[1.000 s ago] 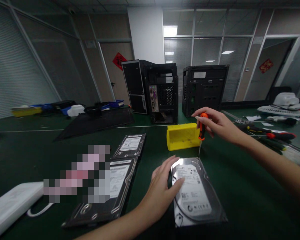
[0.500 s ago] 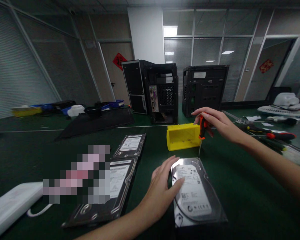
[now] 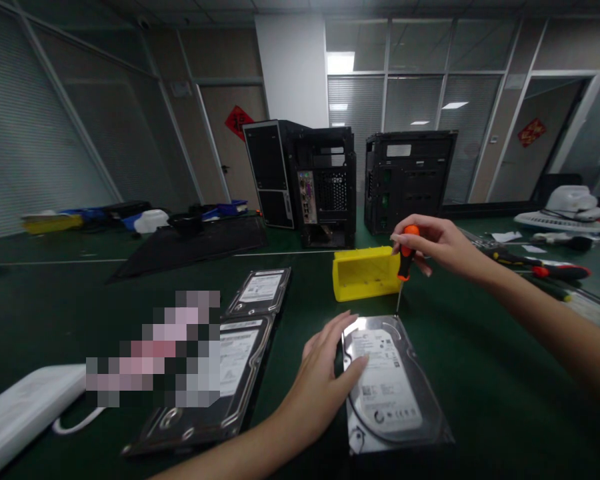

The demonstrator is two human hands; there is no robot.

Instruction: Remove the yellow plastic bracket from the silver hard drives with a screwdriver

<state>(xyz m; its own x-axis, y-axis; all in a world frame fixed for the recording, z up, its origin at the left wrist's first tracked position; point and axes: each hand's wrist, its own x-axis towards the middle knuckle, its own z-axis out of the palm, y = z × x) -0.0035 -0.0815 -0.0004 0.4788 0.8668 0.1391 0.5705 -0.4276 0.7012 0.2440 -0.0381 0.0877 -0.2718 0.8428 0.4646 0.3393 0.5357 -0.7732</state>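
Note:
A silver hard drive (image 3: 387,380) with a white label lies label-up on the green table in front of me. My left hand (image 3: 327,367) grips its left edge, thumb over the label side and fingers along the far left corner. In my right hand (image 3: 425,243) is a screwdriver (image 3: 405,257) with an orange and black handle, pinched near the top. It stands nearly upright, its tip at the drive's far right corner. Just behind the drive, a yellow bin (image 3: 365,275) rests on its side, with small dark specks inside.
Two more hard drives (image 3: 260,293) lie to the left, the nearer partly covered by a pixelated patch. A white device (image 3: 25,413) with a cable is at near left. Computer cases (image 3: 325,187) stand at the back. Pliers and other tools (image 3: 560,270) lie to the right.
My right fingers have shifted on the screwdriver handle, so its orange top now shows. The handle leans slightly further right. My left hand and the drive have stayed put.

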